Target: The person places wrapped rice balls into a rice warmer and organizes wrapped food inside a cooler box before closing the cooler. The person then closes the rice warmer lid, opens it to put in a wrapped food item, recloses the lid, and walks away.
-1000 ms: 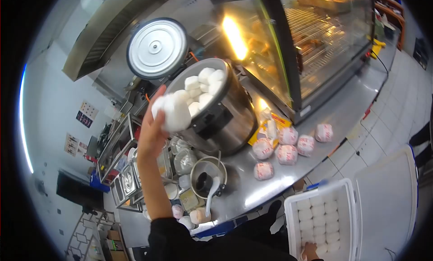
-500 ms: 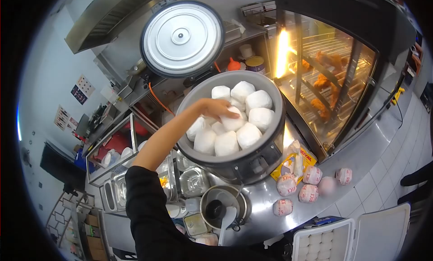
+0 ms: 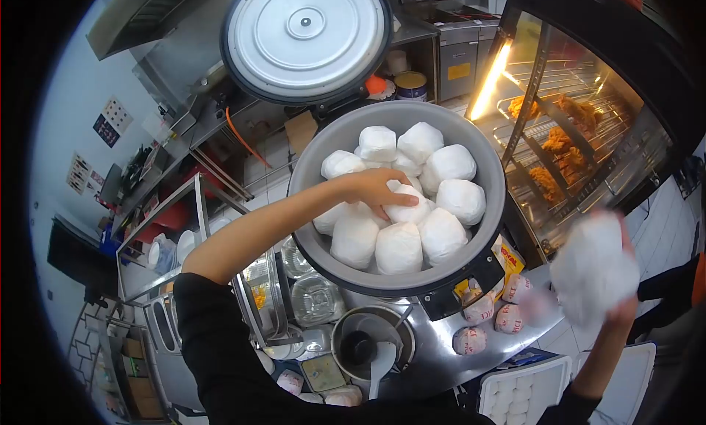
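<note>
Inside the grey pot [image 3: 491, 175] of a large cooker, several white paper-wrapped bundles [image 3: 398, 248] are piled in a ring. My left hand [image 3: 379, 190] reaches into the middle of them, its fingers curled over one white wrapped bundle [image 3: 407, 212]. At the right, outside the pot, my right hand [image 3: 625, 305] grips a white bundle [image 3: 594, 267], which is smeared by motion. Several smaller balls in printed wrap [image 3: 471, 340], some marked RICE, sit on the steel counter between the pot and that hand.
The cooker's round lid [image 3: 305, 35] stands raised behind the pot. A lit glass warmer [image 3: 559, 131] with fried pieces is at the right. In front are a steel pot [image 3: 346, 315] with a white paddle [image 3: 382, 368], and an open white box [image 3: 526, 384] stands lower right.
My right hand has come into view at the right with a white bundle. My left hand stays on a bundle in the pot. The view has shifted, with the pot appearing larger.
</note>
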The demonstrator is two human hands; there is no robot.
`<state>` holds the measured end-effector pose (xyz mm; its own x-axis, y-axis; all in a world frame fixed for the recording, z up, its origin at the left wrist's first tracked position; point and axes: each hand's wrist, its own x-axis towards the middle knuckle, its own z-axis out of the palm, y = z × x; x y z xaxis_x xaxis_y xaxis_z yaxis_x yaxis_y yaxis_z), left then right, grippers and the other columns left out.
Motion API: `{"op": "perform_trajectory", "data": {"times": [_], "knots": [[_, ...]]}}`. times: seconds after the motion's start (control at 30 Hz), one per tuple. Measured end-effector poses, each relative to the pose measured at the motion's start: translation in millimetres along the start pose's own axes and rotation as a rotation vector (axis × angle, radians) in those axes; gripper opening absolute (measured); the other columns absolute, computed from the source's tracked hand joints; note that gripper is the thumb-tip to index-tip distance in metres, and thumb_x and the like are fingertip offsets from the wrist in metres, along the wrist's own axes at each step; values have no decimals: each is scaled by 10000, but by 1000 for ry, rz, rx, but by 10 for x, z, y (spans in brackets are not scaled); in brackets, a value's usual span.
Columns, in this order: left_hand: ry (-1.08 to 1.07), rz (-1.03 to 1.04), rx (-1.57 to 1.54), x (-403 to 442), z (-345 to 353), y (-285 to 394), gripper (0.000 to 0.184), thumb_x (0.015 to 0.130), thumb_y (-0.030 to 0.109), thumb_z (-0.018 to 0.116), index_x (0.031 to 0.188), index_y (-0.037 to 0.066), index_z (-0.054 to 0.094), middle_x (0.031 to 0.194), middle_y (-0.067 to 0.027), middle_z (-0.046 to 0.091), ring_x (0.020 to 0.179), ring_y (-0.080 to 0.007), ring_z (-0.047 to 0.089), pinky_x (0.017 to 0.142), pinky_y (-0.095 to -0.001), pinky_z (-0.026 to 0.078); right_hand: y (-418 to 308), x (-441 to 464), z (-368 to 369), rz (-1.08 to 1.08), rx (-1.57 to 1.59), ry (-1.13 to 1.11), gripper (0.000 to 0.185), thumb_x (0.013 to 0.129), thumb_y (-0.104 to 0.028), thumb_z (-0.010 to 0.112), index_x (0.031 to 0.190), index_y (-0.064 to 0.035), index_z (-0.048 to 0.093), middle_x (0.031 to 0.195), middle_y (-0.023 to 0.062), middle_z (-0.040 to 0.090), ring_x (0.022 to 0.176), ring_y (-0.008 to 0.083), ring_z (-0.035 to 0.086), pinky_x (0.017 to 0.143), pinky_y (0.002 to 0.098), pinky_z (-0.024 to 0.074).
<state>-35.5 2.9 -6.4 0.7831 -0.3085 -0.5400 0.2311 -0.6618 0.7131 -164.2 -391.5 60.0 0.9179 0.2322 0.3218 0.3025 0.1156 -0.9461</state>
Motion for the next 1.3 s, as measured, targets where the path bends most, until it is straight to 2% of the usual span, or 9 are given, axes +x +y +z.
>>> {"op": "perform_trajectory", "data": {"times": [0.13, 0.37, 0.53, 0.67, 0.83, 0.93, 1.13, 1.23, 1.3], "knots": [[5, -102, -291, -30, -5, -151, 600, 816, 449, 718, 1143, 10, 474, 1074, -244, 629, 813, -226, 695, 722, -284, 582, -115, 970, 483, -11, -50, -205, 1159, 523, -495, 786, 1446, -42, 251, 1222, 153, 516, 1118, 255, 564, 955, 365, 463], [-55, 57, 212, -186, 33, -127, 469, 899, 395, 631, 1160, 14, 552, 995, -190, 678, 838, -200, 680, 752, -348, 524, 419, 2320, 1284, -41, -448, -871, 743, 631, -296, 782, 1291, -141, 479, 1150, 104, 550, 1051, 227, 571, 854, 354, 495], [-117, 244, 623, -284, -19, -141, 426, 965, 362, 494, 1237, 38, 543, 1060, -173, 665, 1001, -305, 628, 880, -383, 464, 991, 2762, 1982, 427, -910, -1331, 834, 597, -316, 810, 1340, -173, 458, 1216, 135, 535, 1074, 269, 575, 855, 381, 512], [-226, 148, 855, -663, -258, 120, 281, 926, 241, 545, 1096, 36, 635, 1031, -195, 652, 1016, -317, 625, 848, -424, 472, 1177, 2809, 2165, 619, -890, -1398, 862, 577, -347, 809, 1349, -182, 462, 1243, 141, 526, 1102, 296, 569, 865, 395, 513], [183, 75, 723, -630, -598, 246, 280, 800, 31, 616, 1077, 13, 654, 961, -157, 695, 910, -262, 676, 814, -361, 512, 1131, 2680, 2309, 426, -1264, -1381, 837, 576, -349, 799, 1333, -171, 489, 1294, 153, 505, 1080, 327, 587, 882, 403, 508], [241, 192, 760, -328, -541, -21, 279, 807, 24, 616, 1085, 17, 644, 935, -164, 698, 831, -255, 691, 769, -353, 525, 1223, 2526, 2140, 109, -1194, -1296, 780, 574, -298, 801, 1292, -161, 527, 1244, 158, 549, 1042, 339, 601, 888, 401, 502], [394, 297, 330, 25, -306, -189, 273, 853, 139, 641, 1095, 14, 620, 913, -172, 695, 746, -213, 686, 707, -341, 524, 1202, 2117, 1737, -437, -1070, -904, 590, 567, -158, 804, 1120, -111, 603, 1033, 120, 636, 1006, 294, 608, 855, 408, 493], [451, 406, 348, 105, -317, -226, 336, 866, 303, 649, 1029, 9, 663, 853, -188, 691, 767, -295, 686, 716, -391, 521, 950, 2197, 1479, -146, -878, -954, 544, 591, -154, 800, 1094, -104, 598, 1033, 109, 620, 1018, 260, 601, 883, 389, 483], [318, 166, 394, 205, -315, -157, 354, 901, 297, 624, 1091, -2, 636, 860, -153, 690, 709, -218, 675, 696, -335, 517, 779, 2222, 1318, -102, -799, -861, 529, 625, -144, 798, 1107, -97, 584, 1032, 92, 619, 1014, 217, 600, 894, 355, 483]]}}
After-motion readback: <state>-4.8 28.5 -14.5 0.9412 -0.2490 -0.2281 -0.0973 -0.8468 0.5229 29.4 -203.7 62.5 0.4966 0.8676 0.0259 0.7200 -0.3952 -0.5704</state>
